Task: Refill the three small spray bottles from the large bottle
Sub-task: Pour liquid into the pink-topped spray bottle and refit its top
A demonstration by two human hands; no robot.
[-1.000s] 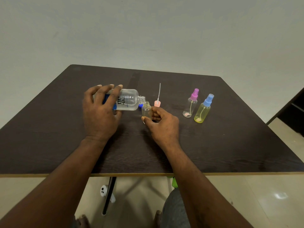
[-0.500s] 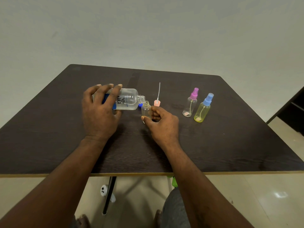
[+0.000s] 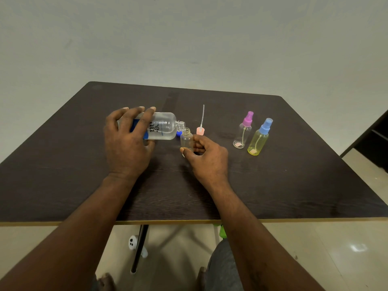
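The left hand [image 3: 128, 143] wraps the large clear plastic bottle [image 3: 163, 126], tipped nearly level so its threaded neck [image 3: 180, 125] meets the mouth of the uncapped small bottle [image 3: 186, 140] — pinched upright by the right hand [image 3: 206, 158] over the dark wood-grain table [image 3: 294, 185]. Its pink spray head [image 3: 200, 130] stands inverted just beside, dip tube [image 3: 202, 114] up; the pink-topped bottle [image 3: 243, 131] and the yellow blue-topped bottle [image 3: 259, 139] wait capped, rightward.

Plain indoor rm, home or bare office, can't tell which. Evidence: blank pale wall [image 3: 189, 38] w/ no decor; dark wood-grain table [image 3: 294, 185] w/ light edge strip, on a thin black metal leg [image 3: 139, 246]; glossy beige tiled floor [image 3: 346, 248] reflecting a ceiling light; dark shelf unit [image 3: 378, 139] at far right edge. Small white object [image 3: 132, 242] on floor under table, too blurred to ID.
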